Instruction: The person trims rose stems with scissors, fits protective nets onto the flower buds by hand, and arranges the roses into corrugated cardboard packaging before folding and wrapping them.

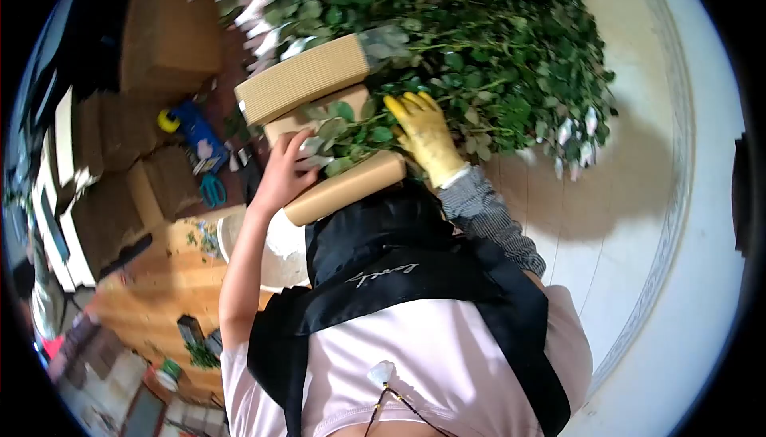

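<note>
My bare left hand [286,174] is at the left end of a cardboard holder, its fingers curved and apart beside pale rose heads and leaves. My right hand [428,138], in a yellow glove, lies with its fingers stretched out over the leafy stems. Between the hands several rose stems [359,135] lie in the holder. A smooth brown cardboard roll [347,188] forms its near side, and a ribbed cardboard block [307,74] its far side. Where the right fingertips meet the stems is partly hidden by leaves.
A large heap of roses [479,46] covers the far side, with white heads [259,14] at left. Blue-handled scissors [213,189], a blue object [199,138] and cardboard boxes [171,30] stand left. A white bucket [279,265] is below my left forearm.
</note>
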`<control>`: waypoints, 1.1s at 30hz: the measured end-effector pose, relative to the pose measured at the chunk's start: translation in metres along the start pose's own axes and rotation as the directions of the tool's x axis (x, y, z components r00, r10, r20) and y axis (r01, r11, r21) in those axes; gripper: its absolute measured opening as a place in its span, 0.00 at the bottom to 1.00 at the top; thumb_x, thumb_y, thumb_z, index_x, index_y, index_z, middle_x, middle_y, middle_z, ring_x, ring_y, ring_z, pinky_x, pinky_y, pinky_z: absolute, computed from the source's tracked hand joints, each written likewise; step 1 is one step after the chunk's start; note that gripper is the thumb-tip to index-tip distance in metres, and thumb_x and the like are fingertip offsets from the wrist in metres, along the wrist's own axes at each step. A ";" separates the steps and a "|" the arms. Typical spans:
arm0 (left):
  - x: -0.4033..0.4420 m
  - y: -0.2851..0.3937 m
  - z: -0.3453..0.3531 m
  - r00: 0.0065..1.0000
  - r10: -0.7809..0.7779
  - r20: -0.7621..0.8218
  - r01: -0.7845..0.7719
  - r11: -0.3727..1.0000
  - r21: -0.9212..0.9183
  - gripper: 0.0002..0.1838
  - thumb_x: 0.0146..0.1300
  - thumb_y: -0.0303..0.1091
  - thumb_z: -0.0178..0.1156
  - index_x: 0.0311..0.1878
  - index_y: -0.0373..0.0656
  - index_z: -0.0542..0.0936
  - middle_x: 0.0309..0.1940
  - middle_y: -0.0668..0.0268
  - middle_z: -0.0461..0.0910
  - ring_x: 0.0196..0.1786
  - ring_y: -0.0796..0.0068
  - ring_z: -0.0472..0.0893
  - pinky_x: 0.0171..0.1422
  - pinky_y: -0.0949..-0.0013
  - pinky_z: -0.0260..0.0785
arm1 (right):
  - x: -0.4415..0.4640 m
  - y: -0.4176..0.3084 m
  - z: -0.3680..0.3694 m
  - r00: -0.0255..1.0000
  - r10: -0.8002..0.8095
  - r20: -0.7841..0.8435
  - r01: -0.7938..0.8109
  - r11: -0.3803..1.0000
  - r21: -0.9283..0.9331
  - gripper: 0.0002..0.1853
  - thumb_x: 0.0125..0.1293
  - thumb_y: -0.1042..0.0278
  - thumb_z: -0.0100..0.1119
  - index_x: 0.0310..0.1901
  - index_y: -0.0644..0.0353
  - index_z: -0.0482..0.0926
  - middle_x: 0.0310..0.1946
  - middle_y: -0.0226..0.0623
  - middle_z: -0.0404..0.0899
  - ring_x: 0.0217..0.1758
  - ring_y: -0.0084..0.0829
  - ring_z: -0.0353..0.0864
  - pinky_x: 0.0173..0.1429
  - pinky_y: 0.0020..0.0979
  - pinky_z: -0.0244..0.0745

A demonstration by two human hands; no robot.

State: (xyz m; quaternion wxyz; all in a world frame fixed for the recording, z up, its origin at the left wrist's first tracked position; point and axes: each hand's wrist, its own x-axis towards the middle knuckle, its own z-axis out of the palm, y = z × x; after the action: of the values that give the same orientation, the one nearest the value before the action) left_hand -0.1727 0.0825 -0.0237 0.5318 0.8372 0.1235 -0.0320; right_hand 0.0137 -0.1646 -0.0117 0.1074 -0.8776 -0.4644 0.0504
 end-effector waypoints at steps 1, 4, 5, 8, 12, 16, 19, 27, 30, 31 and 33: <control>-0.003 0.002 -0.004 0.998 0.001 0.056 0.005 0.995 -0.100 0.34 0.53 0.20 0.66 0.66 0.47 0.72 0.61 0.50 0.67 0.64 0.45 0.71 0.66 0.56 0.71 | -0.001 0.001 0.002 1.000 0.010 0.018 -0.010 1.000 -0.001 0.39 0.50 0.74 0.72 0.67 0.57 0.70 0.57 0.46 0.79 0.65 0.45 0.74 0.76 0.44 0.61; -0.006 0.005 -0.019 0.947 0.235 0.220 -0.308 0.860 0.407 0.30 0.51 0.24 0.67 0.60 0.55 0.79 0.67 0.54 0.66 0.65 0.48 0.70 0.67 0.50 0.68 | -0.003 0.004 0.011 1.000 0.022 0.009 -0.023 1.000 0.018 0.38 0.53 0.73 0.70 0.68 0.57 0.69 0.58 0.45 0.78 0.66 0.42 0.73 0.77 0.42 0.59; -0.003 0.008 -0.020 0.944 0.240 0.227 -0.316 0.857 0.408 0.30 0.51 0.24 0.67 0.60 0.55 0.79 0.67 0.54 0.66 0.65 0.48 0.70 0.67 0.50 0.68 | -0.004 0.005 0.015 1.000 0.030 0.005 -0.030 0.999 0.018 0.38 0.53 0.73 0.70 0.68 0.57 0.69 0.58 0.45 0.78 0.66 0.42 0.73 0.77 0.42 0.59; 0.006 0.019 -0.014 0.924 0.268 0.273 -0.383 0.654 0.653 0.23 0.50 0.32 0.67 0.53 0.55 0.80 0.64 0.58 0.69 0.64 0.53 0.70 0.61 0.50 0.67 | -0.002 0.006 0.018 0.999 0.000 -0.051 0.002 1.000 0.027 0.36 0.54 0.71 0.69 0.66 0.57 0.71 0.54 0.44 0.79 0.64 0.41 0.74 0.75 0.41 0.60; 0.011 0.011 -0.008 0.941 0.241 0.236 -0.337 0.631 0.699 0.21 0.47 0.38 0.70 0.49 0.54 0.81 0.61 0.60 0.71 0.63 0.54 0.70 0.61 0.49 0.66 | -0.002 0.002 0.012 0.999 0.011 -0.047 -0.010 1.000 0.017 0.36 0.53 0.70 0.69 0.67 0.55 0.70 0.54 0.42 0.78 0.64 0.40 0.74 0.76 0.41 0.59; 0.011 0.003 -0.001 0.953 0.236 0.189 -0.299 0.642 0.706 0.22 0.43 0.41 0.73 0.46 0.52 0.83 0.60 0.61 0.72 0.62 0.55 0.70 0.62 0.51 0.64 | -0.005 -0.001 0.013 0.998 0.027 -0.062 -0.026 1.000 0.017 0.37 0.53 0.70 0.70 0.67 0.55 0.70 0.56 0.41 0.79 0.65 0.39 0.73 0.77 0.41 0.57; 0.012 0.003 0.003 0.959 0.238 0.155 -0.274 0.634 0.723 0.21 0.42 0.42 0.73 0.42 0.49 0.83 0.59 0.62 0.72 0.61 0.55 0.70 0.62 0.51 0.64 | -0.001 -0.004 0.002 1.000 0.025 0.006 -0.024 0.999 -0.040 0.37 0.54 0.69 0.70 0.68 0.55 0.69 0.51 0.39 0.82 0.63 0.39 0.76 0.76 0.40 0.58; 0.015 -0.005 0.006 0.949 0.312 0.039 -0.258 0.703 0.663 0.14 0.57 0.44 0.67 0.38 0.44 0.85 0.56 0.58 0.73 0.59 0.53 0.71 0.61 0.52 0.64 | -0.005 -0.017 0.009 0.987 0.156 -0.047 -0.153 0.986 0.058 0.26 0.58 0.73 0.66 0.61 0.54 0.76 0.40 0.41 0.82 0.49 0.39 0.80 0.71 0.40 0.65; 0.009 0.004 -0.003 0.952 0.278 0.128 -0.302 0.784 0.543 0.11 0.62 0.40 0.65 0.38 0.42 0.84 0.58 0.55 0.72 0.60 0.50 0.70 0.64 0.52 0.66 | -0.009 0.014 0.064 0.981 0.193 -0.014 -0.151 0.810 0.566 0.29 0.59 0.68 0.68 0.63 0.50 0.75 0.38 0.46 0.81 0.40 0.46 0.80 0.51 0.42 0.77; 0.008 0.007 -0.006 0.952 0.263 0.156 -0.306 0.809 0.502 0.11 0.62 0.39 0.65 0.38 0.41 0.84 0.59 0.54 0.72 0.61 0.49 0.70 0.65 0.53 0.67 | -0.009 0.020 0.053 0.995 0.099 0.022 -0.101 0.950 0.295 0.30 0.59 0.66 0.68 0.64 0.51 0.74 0.34 0.46 0.81 0.38 0.47 0.80 0.46 0.44 0.76; 0.006 0.009 -0.011 0.946 0.275 0.170 -0.323 0.814 0.484 0.11 0.59 0.39 0.67 0.40 0.43 0.84 0.59 0.54 0.71 0.60 0.48 0.71 0.64 0.54 0.69 | -0.009 0.023 0.034 0.989 0.114 0.089 -0.140 0.917 0.374 0.28 0.61 0.64 0.67 0.64 0.52 0.74 0.35 0.46 0.82 0.39 0.47 0.80 0.47 0.44 0.77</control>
State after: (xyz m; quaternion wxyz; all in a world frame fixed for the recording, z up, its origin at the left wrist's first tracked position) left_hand -0.1657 0.0899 -0.0125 0.2974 0.9534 -0.0470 -0.0179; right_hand 0.0208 -0.1793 -0.0504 0.2563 -0.8664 -0.3913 0.1748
